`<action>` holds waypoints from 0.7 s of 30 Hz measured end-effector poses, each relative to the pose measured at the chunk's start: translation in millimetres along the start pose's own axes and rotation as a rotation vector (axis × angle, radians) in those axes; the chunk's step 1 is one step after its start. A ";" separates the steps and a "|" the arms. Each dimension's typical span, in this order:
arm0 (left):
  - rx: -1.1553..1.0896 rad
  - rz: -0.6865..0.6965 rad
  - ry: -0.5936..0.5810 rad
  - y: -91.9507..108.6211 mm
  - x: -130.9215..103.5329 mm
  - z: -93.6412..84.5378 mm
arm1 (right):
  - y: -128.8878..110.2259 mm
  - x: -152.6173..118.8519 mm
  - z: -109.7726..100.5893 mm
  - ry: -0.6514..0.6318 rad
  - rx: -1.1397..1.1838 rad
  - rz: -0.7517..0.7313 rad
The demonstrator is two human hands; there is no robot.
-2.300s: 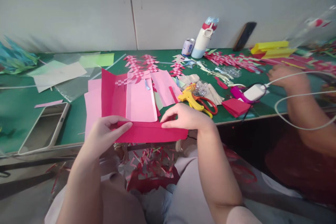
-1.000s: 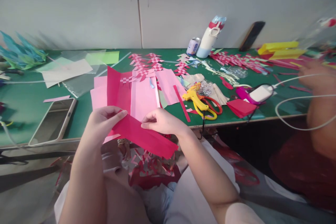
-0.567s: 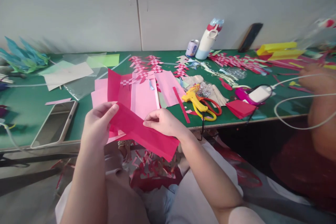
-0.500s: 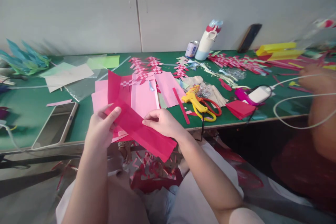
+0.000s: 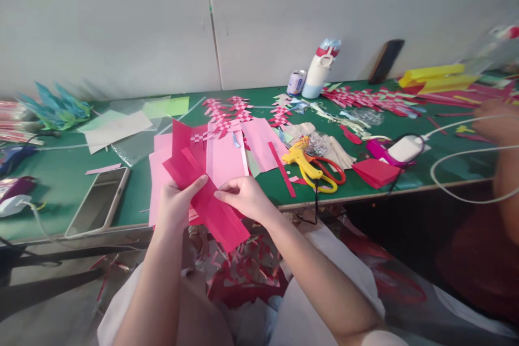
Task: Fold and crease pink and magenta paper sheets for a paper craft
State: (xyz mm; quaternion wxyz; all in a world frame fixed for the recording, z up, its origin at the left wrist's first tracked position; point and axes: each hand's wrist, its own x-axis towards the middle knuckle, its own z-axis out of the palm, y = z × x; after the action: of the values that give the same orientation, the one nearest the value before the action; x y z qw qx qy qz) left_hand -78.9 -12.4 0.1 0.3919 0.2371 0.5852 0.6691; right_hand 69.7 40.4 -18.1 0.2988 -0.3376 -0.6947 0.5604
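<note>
A sheet of red paper (image 5: 221, 219) with lengthwise creases slants between my hands, over the table's front edge. My left hand (image 5: 178, 203) grips it at its left side, thumb on top. On its right edge, the fingertips of my right hand (image 5: 243, 197) pinch the paper. Behind it another red sheet (image 5: 182, 143) and several pink sheets (image 5: 227, 159) lie on the table. Woven pink-and-red paper strips (image 5: 217, 116) rest just beyond. To the right of my right hand are a narrow red strip (image 5: 283, 168) and a yellow glue gun (image 5: 302, 159).
Orange-handled scissors (image 5: 334, 170) lie by the glue gun. A phone (image 5: 97, 203) is at the left front of the green table (image 5: 44, 165). A bottle (image 5: 318, 73) and a can (image 5: 297, 82) stand at the back. Another person's arm (image 5: 503, 146) reaches in from the right.
The red paper has shifted and turned steeper, showing more of its upper end and its creases. My left thumb has slid further onto it. The whole view has moved slightly.
</note>
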 end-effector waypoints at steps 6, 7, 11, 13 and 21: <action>-0.010 -0.018 0.030 4.6 5.7 -2.4 | 1.2 -0.3 -0.2 -0.047 0.034 0.038; -0.012 -0.013 0.030 4.4 6.3 -2.6 | 1.3 -0.1 -0.2 -0.049 0.040 0.039; -0.017 0.000 0.028 2.9 7.9 -2.3 | 1.0 0.4 -1.5 -0.047 0.069 0.051; -0.019 0.000 0.029 3.1 8.5 -1.7 | 0.5 0.2 -2.4 -0.046 0.073 0.058; -0.040 0.038 0.040 8.4 7.4 1.8 | 3.9 0.6 0.0 -0.007 0.059 0.029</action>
State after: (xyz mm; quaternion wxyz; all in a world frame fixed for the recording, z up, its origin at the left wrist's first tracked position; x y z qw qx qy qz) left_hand -83.8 -5.5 7.6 0.3721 0.2268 0.5749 0.6925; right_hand 69.9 41.5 -21.8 0.2980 -0.3366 -0.6741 0.5860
